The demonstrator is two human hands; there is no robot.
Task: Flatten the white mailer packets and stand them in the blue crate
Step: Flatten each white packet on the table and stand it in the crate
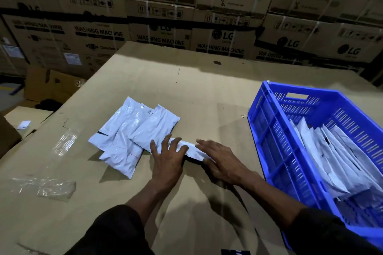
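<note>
While two hands [167,157] press, one packet [191,150]

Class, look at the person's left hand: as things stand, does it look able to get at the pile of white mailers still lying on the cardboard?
Probably yes. The left hand rests on a packet right beside the pile of white mailers, and nothing lies between them.

Stacked washing machine cartons [161,33] are seen behind the cardboard-covered bench [186,89]. Clear tape strips [56,188] are stuck to its left portion.
</note>
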